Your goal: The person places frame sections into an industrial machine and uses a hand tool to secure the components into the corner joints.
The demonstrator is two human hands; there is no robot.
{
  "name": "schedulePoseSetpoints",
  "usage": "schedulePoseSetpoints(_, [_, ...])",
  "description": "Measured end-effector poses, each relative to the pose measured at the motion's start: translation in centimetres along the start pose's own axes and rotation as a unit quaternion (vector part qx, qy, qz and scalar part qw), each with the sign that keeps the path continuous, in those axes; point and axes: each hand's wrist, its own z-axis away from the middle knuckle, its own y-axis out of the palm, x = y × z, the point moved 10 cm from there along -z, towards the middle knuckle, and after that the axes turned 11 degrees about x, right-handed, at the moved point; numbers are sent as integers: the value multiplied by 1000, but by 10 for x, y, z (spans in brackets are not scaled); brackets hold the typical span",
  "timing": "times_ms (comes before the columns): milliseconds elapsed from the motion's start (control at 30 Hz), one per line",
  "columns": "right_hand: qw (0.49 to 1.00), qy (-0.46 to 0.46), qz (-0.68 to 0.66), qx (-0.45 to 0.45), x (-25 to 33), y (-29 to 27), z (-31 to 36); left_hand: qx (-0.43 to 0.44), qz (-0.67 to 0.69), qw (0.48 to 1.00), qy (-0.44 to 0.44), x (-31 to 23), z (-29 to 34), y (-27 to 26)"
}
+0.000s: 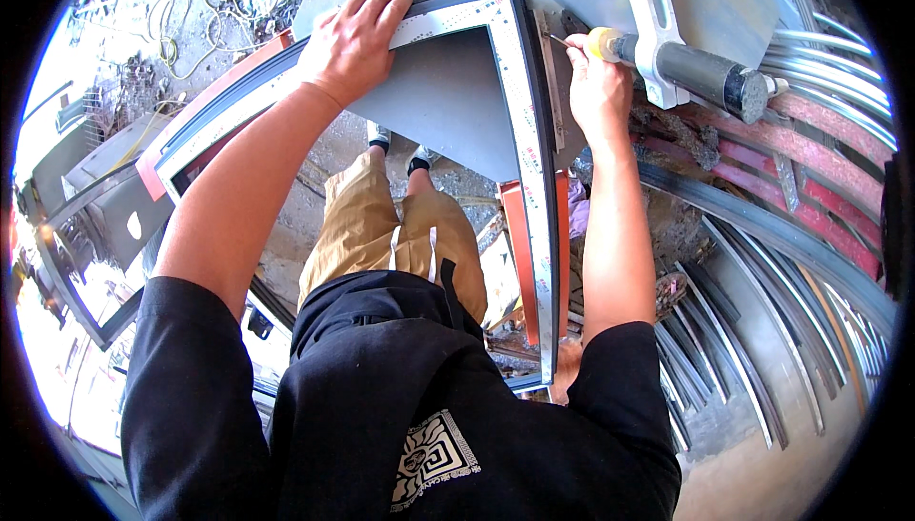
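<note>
I'm resting my left hand [351, 42] on this mitred window frame [522, 121], can't tell if it's gripping; my right hand's [600, 92] pinching a thin metal shaft [558, 40] alongside

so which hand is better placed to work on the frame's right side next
Probably the right hand: it's right beside that side of the frame; the left hand lies across its far side.

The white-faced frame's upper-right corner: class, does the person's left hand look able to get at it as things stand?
Probably yes: the left hand rests along the top of the same frame, and nothing visible stands between it and that corner.
</note>
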Motion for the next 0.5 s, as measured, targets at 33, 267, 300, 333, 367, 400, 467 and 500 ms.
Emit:
schedulePoseSetpoints(33, [999,30,26,27,-3,5,-1,-1,0,1000,-1,0,0,0])
schedulePoseSetpoints(267, [994,6,113,-3,-4,6,2,5,-6,1000,-1,0,-1,2])
schedulePoseSetpoints(300, [994,7,113,-3,-6,9,2,2,-5,1000,-1,0,-1,2])
schedulePoseSetpoints(333, [991,-23,121,-47,-1,3,3,0,-4,1000,-1,0,-2,3])
schedulePoseSetpoints(367, [986,-55,128,-91,7,-3,6,1,-4,1000,-2,0,-1,2])
schedulePoseSetpoints(400, [986,-55,127,-91,7,-3,5,2,-9,1000,-4,0,-1,2])
schedulePoseSetpoints(467, [983,-41,155,-85,7,-1,4,4,-14,1000,-7,1,-1,2])
schedulePoseSetpoints(500, [983,-41,155,-85,8,-1,4,3,-13,1000,-6,1,-1,2])
